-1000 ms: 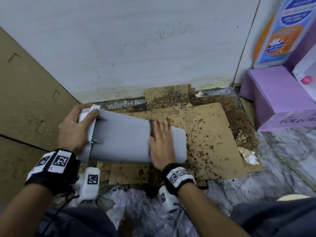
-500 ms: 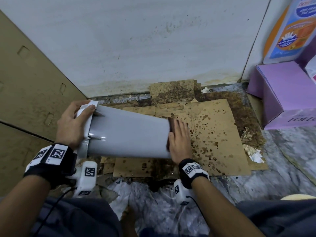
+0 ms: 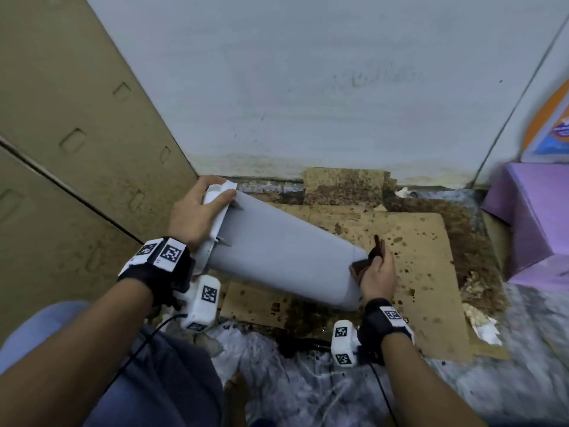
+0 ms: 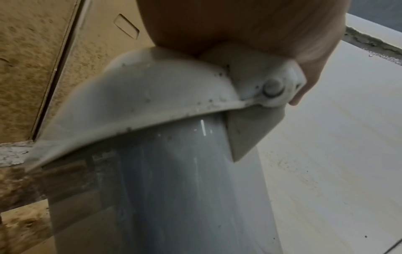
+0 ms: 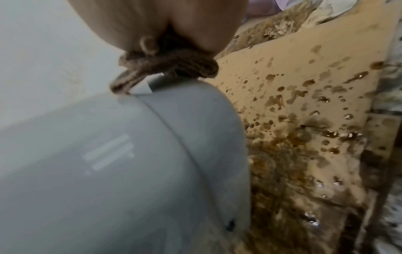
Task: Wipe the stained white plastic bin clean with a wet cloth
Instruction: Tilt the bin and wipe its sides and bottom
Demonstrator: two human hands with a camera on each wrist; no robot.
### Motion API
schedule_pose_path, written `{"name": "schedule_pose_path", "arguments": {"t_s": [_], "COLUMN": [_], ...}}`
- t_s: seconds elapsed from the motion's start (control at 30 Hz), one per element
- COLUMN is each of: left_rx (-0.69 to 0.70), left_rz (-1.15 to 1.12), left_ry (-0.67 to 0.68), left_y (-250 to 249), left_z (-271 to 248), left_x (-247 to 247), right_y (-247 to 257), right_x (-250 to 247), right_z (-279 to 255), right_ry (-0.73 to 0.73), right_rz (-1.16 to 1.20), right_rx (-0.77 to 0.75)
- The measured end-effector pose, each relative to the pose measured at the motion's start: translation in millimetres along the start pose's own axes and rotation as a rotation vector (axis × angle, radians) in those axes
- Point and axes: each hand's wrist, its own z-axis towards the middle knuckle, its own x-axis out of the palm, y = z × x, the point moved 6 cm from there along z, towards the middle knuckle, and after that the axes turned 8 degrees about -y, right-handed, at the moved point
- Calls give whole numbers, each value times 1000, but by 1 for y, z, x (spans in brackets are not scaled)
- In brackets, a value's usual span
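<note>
Since earlier, right hand [image 3: 377, 272] slid cloth [image 3: 368, 261] to bin [image 3: 277, 257] base. Left hand [image 3: 197, 211] gripped bin's rim; bin lay sideways over stained cardboard [image 3: 425, 272], long axis running left-right; right hand clutched cloth at base end.

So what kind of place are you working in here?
Probably a grubby storage or utility corner: spattered cardboard covers a marble-patterned floor, stained white wall behind, and a purple carton is stacked alongside.

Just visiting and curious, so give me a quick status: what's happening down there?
Left hand grips bin rim. Right hand holds brown cloth at bin's base end. Bin on its side over stained cardboard. Nothing blocking.
</note>
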Motion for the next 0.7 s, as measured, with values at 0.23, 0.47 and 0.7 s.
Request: {"name": "schedule_pose_path", "arguments": {"t_s": [0.23, 0.47, 0.7], "left_rx": [-39, -81, -116], "left_rz": [62, 121, 91], "left_ry": [120, 126, 73], "left_y": [-6, -11, 8], "left_z": [-6, -12, -12], "left_x": [-6, 4, -10], "right_y": [124, 178, 118], "right_x": [18, 100, 89], "right_z": [-66, -175, -134], "right_ry": [186, 374, 305], "right_rz": [175, 6, -342], "right_rx": [-392, -667, -644]}}
